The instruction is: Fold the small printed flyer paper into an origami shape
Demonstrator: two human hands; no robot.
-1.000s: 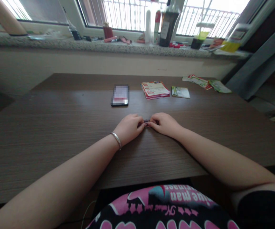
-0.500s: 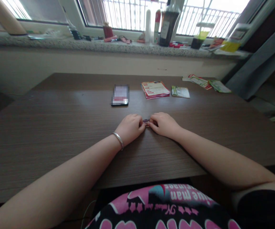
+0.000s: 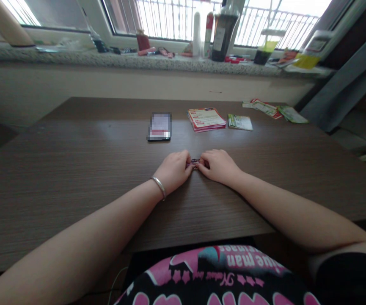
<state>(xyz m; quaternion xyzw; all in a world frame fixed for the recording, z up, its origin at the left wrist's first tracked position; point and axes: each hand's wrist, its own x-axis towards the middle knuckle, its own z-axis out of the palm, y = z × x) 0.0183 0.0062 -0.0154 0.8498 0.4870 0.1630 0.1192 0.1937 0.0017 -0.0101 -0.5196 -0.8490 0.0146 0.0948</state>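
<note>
Close together above the middle of the brown table (image 3: 84, 169), my two hands pinch a small dark, purplish item (image 3: 195, 162) between them. Only a short stretch of it shows, so its kind is unclear. My left hand (image 3: 174, 169), with a silver bangle (image 3: 159, 187) at the wrist, closes on its left end. On its right end are the curled fingers of my right hand (image 3: 218, 166). Most of the item is covered by the fingers.
Beyond my hands lie a phone (image 3: 160, 127), a stack of printed cards (image 3: 206, 119) and a smaller packet (image 3: 240, 122). Several colourful packets (image 3: 267, 109) rest at the far right. Bottles (image 3: 224, 36) and small clutter line the stone windowsill (image 3: 176, 62).
My left hand's fingers have shifted and risen slightly, and a little more of the small dark item shows between the hands. My right hand stays almost in place.
</note>
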